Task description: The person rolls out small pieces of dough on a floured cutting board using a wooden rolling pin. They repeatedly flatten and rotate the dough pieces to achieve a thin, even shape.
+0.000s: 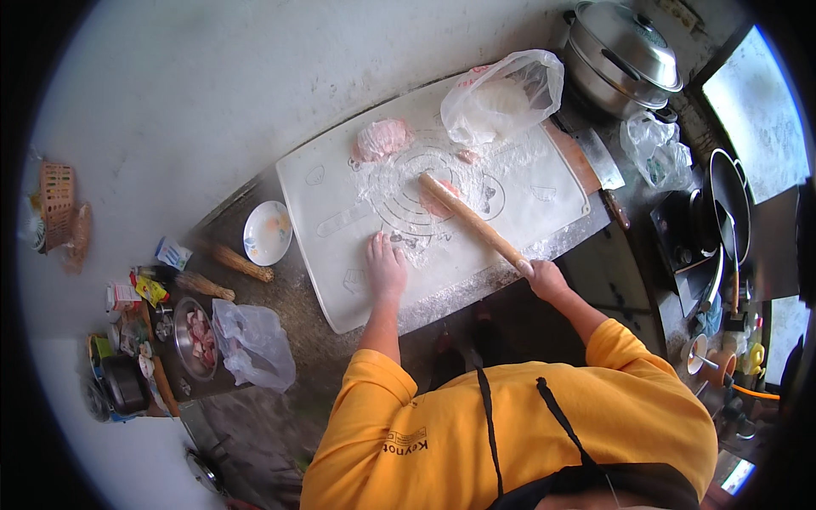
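My right hand (544,279) grips the near end of a wooden rolling pin (484,231). The pin slants across a flattened piece of pink dough (435,203) and hides part of it. My left hand (386,266) rests palm down on the white pastry mat (319,268), holding nothing. Printed circles on the mat are dusted with flour. Toward the wall sits a larger pink dough lump (382,139), coated in flour. A small dough piece (468,156) lies in front of an opened plastic bag of flour (497,105).
Right of the mat lie a cleaver (599,159), a plastic bag (656,150) and a steamer pot (621,57). A wok (730,197) stands farther right. At left are a floral plate (268,233), straw brushes (239,261) and a metal bowl of meat chunks (196,339).
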Demonstrator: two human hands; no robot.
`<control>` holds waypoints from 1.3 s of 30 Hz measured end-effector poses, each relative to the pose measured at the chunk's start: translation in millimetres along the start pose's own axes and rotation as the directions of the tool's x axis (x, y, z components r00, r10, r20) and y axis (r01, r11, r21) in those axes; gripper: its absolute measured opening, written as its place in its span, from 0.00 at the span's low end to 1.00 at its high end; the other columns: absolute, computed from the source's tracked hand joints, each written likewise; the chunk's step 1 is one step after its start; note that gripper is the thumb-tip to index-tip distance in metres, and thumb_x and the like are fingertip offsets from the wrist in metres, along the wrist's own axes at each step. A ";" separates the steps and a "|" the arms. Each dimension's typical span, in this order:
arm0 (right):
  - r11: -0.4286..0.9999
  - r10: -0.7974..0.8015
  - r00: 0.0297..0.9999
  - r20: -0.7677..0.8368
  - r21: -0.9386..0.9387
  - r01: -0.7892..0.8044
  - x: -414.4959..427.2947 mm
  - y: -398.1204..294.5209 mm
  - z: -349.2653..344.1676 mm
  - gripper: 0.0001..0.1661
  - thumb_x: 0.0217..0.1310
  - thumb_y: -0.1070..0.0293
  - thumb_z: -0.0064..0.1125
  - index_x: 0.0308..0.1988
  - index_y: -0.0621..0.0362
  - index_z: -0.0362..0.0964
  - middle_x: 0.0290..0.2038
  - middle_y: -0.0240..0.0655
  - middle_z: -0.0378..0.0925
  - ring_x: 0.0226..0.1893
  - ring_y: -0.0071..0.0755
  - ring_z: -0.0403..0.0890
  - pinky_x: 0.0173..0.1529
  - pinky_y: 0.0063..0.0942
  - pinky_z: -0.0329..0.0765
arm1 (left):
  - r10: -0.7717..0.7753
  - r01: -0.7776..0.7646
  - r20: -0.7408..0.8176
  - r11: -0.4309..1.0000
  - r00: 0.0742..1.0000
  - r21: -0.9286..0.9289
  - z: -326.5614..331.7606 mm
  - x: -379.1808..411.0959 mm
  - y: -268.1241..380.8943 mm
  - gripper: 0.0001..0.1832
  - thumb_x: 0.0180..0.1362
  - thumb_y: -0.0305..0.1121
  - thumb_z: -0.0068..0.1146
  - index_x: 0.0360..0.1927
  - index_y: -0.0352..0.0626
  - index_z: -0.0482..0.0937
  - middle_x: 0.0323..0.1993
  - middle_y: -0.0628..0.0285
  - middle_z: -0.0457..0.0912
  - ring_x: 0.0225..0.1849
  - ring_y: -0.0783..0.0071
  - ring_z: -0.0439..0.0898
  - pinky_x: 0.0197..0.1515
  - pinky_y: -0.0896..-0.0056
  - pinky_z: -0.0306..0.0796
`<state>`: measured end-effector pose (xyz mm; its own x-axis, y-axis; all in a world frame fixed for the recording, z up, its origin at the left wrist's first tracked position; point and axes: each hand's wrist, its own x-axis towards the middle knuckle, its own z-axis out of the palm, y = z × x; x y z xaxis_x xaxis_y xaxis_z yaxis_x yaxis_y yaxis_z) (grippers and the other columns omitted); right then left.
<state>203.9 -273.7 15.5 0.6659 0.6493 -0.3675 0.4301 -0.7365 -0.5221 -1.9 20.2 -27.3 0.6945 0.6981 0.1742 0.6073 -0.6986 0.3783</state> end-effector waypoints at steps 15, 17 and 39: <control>0.983 -0.076 0.990 -0.120 0.157 0.094 -20.6 -8.6 -22.2 0.35 0.67 0.41 0.38 0.29 0.64 0.73 0.26 0.57 0.74 0.32 0.66 0.74 0.36 0.53 0.70 | -0.061 0.058 -0.063 0.997 0.996 -0.052 -1.8 22.9 15.9 0.21 0.58 0.33 0.52 0.52 0.31 0.71 0.54 0.44 0.70 0.60 0.47 0.64 0.63 0.53 0.58; 0.997 -0.022 0.998 -0.055 0.072 0.026 -10.5 8.6 -9.3 0.34 0.67 0.42 0.39 0.28 0.64 0.73 0.26 0.57 0.74 0.31 0.65 0.75 0.35 0.51 0.71 | -0.071 0.067 -0.040 0.994 0.997 -0.089 5.7 43.2 25.7 0.20 0.57 0.34 0.53 0.50 0.32 0.72 0.51 0.45 0.72 0.57 0.47 0.67 0.61 0.53 0.61; 0.876 -0.073 0.995 -0.068 0.473 0.097 -11.3 51.7 -69.5 0.37 0.68 0.38 0.36 0.24 0.62 0.68 0.12 0.36 0.65 0.14 0.36 0.71 0.22 0.33 0.68 | -0.175 0.202 0.129 0.509 0.976 -0.837 39.4 172.6 83.4 0.07 0.49 0.18 0.53 0.32 0.37 0.77 0.26 0.59 0.78 0.31 0.74 0.79 0.39 0.76 0.73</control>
<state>261.0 -332.3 46.1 0.6725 0.6870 -0.2752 0.1525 -0.4925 -0.8569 183.8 76.2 -1.5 0.6214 0.7834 -0.0133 0.1261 -0.0832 0.9885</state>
